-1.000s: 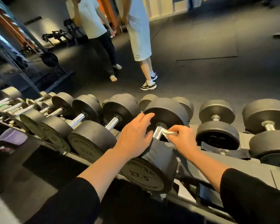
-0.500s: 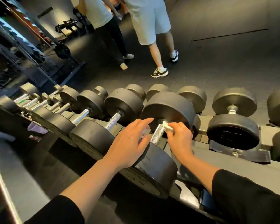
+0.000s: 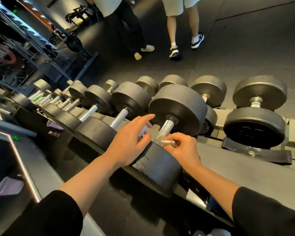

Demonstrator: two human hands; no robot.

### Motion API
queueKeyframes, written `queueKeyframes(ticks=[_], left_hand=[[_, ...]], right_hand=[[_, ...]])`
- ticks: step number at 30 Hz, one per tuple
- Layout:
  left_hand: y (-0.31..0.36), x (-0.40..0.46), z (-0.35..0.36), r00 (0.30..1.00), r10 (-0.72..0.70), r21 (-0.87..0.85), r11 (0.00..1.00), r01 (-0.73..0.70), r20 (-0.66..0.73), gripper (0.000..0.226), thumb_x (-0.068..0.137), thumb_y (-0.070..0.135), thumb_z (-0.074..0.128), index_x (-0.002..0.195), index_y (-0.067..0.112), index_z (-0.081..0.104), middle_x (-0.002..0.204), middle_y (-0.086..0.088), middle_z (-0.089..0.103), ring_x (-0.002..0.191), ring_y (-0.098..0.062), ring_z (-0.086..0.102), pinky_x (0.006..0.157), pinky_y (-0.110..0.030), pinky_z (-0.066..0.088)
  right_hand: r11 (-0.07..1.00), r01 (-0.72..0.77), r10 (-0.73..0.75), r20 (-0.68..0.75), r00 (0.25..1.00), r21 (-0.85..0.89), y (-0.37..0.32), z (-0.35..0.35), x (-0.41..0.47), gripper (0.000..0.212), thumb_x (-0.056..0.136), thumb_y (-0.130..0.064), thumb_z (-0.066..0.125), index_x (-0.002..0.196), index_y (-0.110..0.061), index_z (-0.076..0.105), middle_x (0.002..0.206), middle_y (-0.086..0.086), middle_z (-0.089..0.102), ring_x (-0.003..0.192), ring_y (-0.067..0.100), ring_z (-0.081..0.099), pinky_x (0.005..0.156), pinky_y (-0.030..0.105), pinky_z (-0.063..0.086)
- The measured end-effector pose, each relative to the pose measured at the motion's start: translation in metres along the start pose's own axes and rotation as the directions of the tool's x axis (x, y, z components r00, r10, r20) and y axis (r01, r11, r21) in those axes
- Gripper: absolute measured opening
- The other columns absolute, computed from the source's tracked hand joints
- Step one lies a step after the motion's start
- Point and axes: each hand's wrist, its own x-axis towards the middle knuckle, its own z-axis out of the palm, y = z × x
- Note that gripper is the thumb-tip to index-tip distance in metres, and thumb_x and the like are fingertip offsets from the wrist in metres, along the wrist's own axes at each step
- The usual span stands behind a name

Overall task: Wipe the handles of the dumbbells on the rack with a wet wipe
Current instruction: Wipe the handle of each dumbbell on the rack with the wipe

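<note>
Right hand (image 3: 182, 150) slid down handle (image 3: 165, 129), pinching wipe (image 3: 168, 142); left hand (image 3: 128, 143) flat, fingers straight.

Gym: dumbbell rack (image 3: 255, 169), rubber floor (image 3: 245, 53), barbell rig (image 3: 46, 53) at the back.

view: single head-worn wide-angle camera, no second view to overlap
facing: forward and down, tilted, over the dumbbell rack (image 3: 255, 169)
range: close; left hand (image 3: 128, 143) and right hand (image 3: 182, 149) sit mid-frame, forearms enter from the bottom edge
far field: gym floor (image 3: 245, 53) across the top
distortion: edges bend
</note>
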Motion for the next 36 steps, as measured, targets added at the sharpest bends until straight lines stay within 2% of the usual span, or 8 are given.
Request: queueKeyframes(ticks=[5, 9, 11, 16, 21, 29, 34, 36], left_hand=[[0.002, -0.001, 0.001, 1.000, -0.024, 0.020, 1.000, 0.024, 0.003, 0.043, 0.098, 0.032, 0.040, 0.140, 0.036, 0.034, 0.118, 0.020, 0.048, 0.087, -0.002, 0.054, 0.075, -0.014, 0.044], [0.003, -0.003, 0.002, 0.999, -0.049, 0.016, 0.999, 0.049, -0.005, 0.042, 0.098, 0.036, 0.040, 0.139, 0.037, 0.034, 0.119, 0.021, 0.049, 0.085, -0.001, 0.055, 0.075, -0.012, 0.043], [0.003, -0.003, 0.002, 0.999, -0.053, 0.012, 0.999, 0.053, -0.010, 0.042, 0.098, 0.036, 0.040, 0.140, 0.037, 0.034, 0.119, 0.020, 0.049, 0.086, -0.002, 0.055, 0.077, -0.014, 0.044], [0.005, -0.003, 0.002, 0.998, -0.064, -0.014, 0.998, 0.063, -0.025, 0.042, 0.097, 0.035, 0.040, 0.139, 0.035, 0.034, 0.118, 0.019, 0.048, 0.088, -0.002, 0.054, 0.077, -0.014, 0.042], [0.003, -0.003, 0.002, 0.998, -0.056, -0.008, 0.998, 0.056, -0.039, 0.043, 0.097, 0.034, 0.042, 0.139, 0.036, 0.034, 0.113, 0.021, 0.047, 0.089, 0.001, 0.053, 0.075, -0.011, 0.040], [0.001, -0.002, 0.004, 0.997, -0.056, -0.024, 0.998, 0.055, -0.055, 0.043, 0.097, 0.035, 0.043, 0.139, 0.037, 0.034, 0.115, 0.022, 0.048, 0.084, 0.004, 0.052, 0.069, -0.007, 0.036], [-0.005, -0.003, 0.002, 0.991, -0.068, -0.147, 0.988, 0.051, -0.112, 0.039, 0.099, 0.022, 0.045, 0.135, 0.035, 0.038, 0.108, 0.028, 0.049, 0.095, 0.004, 0.050, 0.081, -0.001, 0.034], [-0.010, 0.000, -0.001, 0.989, -0.078, -0.211, 0.976, 0.050, -0.125, 0.039, 0.099, 0.017, 0.046, 0.133, 0.034, 0.041, 0.111, 0.023, 0.053, 0.105, 0.005, 0.050, 0.088, -0.004, 0.032]], right_hand=[[0.997, -0.024, 0.012, 0.165, 0.986, 0.069, -0.003, -0.008, -0.003, 0.017, 0.073, -0.014, 0.079, 0.089, -0.018, 0.075, 0.081, -0.009, 0.072, 0.078, 0.002, 0.066, 0.071, 0.020, 0.054], [0.996, 0.015, -0.030, -0.163, 0.986, -0.089, -0.005, -0.014, 0.010, 0.019, 0.081, -0.012, 0.071, 0.100, -0.016, 0.071, 0.090, -0.006, 0.066, 0.081, 0.008, 0.063, 0.071, 0.026, 0.055], [0.982, 0.070, -0.106, -0.205, 0.973, -0.176, -0.009, -0.014, 0.021, 0.025, 0.087, -0.011, 0.064, 0.112, -0.012, 0.068, 0.107, -0.001, 0.065, 0.096, 0.007, 0.059, 0.082, 0.016, 0.048], [0.938, 0.106, -0.121, -0.024, 0.992, -0.331, -0.007, -0.005, 0.025, 0.030, 0.092, -0.009, 0.057, 0.120, -0.012, 0.064, 0.125, 0.001, 0.061, 0.114, 0.007, 0.047, 0.092, 0.006, 0.027], [0.954, 0.190, -0.163, 0.129, 0.978, -0.231, -0.011, -0.002, 0.011, 0.026, 0.081, 0.000, 0.067, 0.102, -0.014, 0.074, 0.111, -0.003, 0.068, 0.103, 0.003, 0.048, 0.092, 0.011, 0.035], [0.995, 0.081, -0.057, 0.331, 0.942, -0.061, -0.015, -0.010, 0.007, 0.024, 0.082, -0.004, 0.069, 0.100, -0.018, 0.074, 0.108, -0.009, 0.068, 0.105, 0.000, 0.055, 0.095, 0.019, 0.045], [0.965, 0.176, -0.169, 0.051, 0.984, -0.193, -0.024, -0.011, 0.028, 0.026, 0.084, -0.002, 0.064, 0.106, -0.015, 0.072, 0.113, -0.004, 0.067, 0.109, 0.006, 0.053, 0.096, 0.014, 0.040], [0.896, 0.247, -0.231, 0.089, 0.969, -0.368, -0.029, -0.013, 0.044, 0.028, 0.089, -0.006, 0.059, 0.114, -0.013, 0.068, 0.127, -0.001, 0.060, 0.118, 0.013, 0.046, 0.100, 0.020, 0.034]])
